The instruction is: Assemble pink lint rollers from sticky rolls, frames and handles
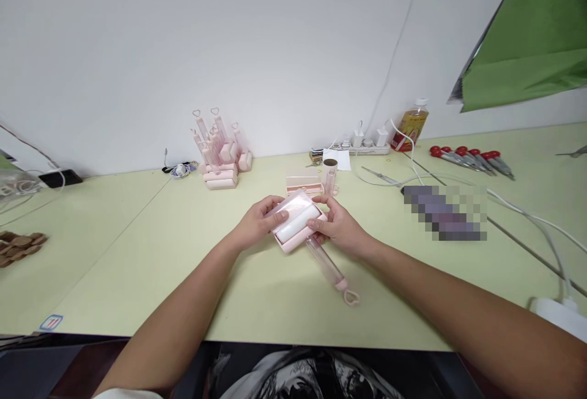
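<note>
A pink lint roller (297, 229) with a white roll in its open case is held between both hands above the table. My left hand (255, 223) grips the left side, thumb lying on the clear cover. On the right side, my right hand (342, 226) has its thumb pressed near the end of the white roll, fingers partly hidden beneath. A clear pink handle (326, 259) with a heart-shaped loop points down and right from the case. Just behind the hands lie an open pink case (304, 181) and an upright roll with a brown core (329, 167).
Several pink lint rollers (221, 174) are grouped by the wall. A power strip (371, 149), drink bottle (411, 127) and red-capped tools (472, 159) line the back right. White cables cross the right side near a blurred dark object (440, 212). Brown pieces (21, 246) lie far left.
</note>
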A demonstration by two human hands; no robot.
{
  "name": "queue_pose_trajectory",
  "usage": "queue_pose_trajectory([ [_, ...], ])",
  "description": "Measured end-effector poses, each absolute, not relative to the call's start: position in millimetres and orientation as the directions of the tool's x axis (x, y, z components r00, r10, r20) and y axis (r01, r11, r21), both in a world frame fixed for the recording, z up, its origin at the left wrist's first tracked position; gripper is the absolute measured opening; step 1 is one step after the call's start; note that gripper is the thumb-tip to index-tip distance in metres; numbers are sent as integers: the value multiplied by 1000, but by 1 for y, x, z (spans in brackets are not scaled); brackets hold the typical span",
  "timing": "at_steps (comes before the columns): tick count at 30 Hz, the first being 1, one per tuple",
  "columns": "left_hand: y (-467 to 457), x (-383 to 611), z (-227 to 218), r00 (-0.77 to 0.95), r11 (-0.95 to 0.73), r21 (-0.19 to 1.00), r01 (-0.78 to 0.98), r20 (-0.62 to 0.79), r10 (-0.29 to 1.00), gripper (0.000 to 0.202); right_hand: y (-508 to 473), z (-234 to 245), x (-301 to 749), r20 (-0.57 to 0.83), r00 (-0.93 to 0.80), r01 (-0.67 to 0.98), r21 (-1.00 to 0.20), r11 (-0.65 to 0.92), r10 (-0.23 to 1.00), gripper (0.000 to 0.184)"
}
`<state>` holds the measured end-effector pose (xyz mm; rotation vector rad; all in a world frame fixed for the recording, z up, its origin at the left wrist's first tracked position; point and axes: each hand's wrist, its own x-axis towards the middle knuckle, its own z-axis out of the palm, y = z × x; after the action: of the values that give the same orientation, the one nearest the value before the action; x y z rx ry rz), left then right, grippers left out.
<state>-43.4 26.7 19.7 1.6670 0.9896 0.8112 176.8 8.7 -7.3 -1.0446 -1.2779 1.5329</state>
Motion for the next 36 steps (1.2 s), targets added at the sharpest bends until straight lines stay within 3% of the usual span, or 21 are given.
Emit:
queue_pose_trajectory([
  [8, 26, -45, 20, 485, -224, 943, 247, 80, 871, 54, 9, -9, 177, -41, -283, -91, -993, -69, 958, 63],
  [18, 23, -38, 16, 527, -167, 972, 168, 54, 848, 53, 7, -9, 177, -44, -277, -135, -987, -84, 960, 64],
  [21, 22, -35, 16, 525, -142, 978, 154, 41, 850, 52, 8, -10, 177, -67, -308, -77, -993, -95, 949, 64],
  [26, 20, -33, 15, 540, -118, 978, 170, 7, 842, 51, 8, -13, 177, 13, -343, 11, -1000, 18, 939, 62],
  [32, 18, -38, 20, 692, -209, 941, 266, -36, 721, 49, 1, -12, 177, -176, -522, -36, -973, -227, 835, 66],
  [36, 17, -38, 19, 656, -158, 954, 253, -50, 753, 48, -2, -8, 174, -268, -512, -119, -919, -376, 816, 66],
])
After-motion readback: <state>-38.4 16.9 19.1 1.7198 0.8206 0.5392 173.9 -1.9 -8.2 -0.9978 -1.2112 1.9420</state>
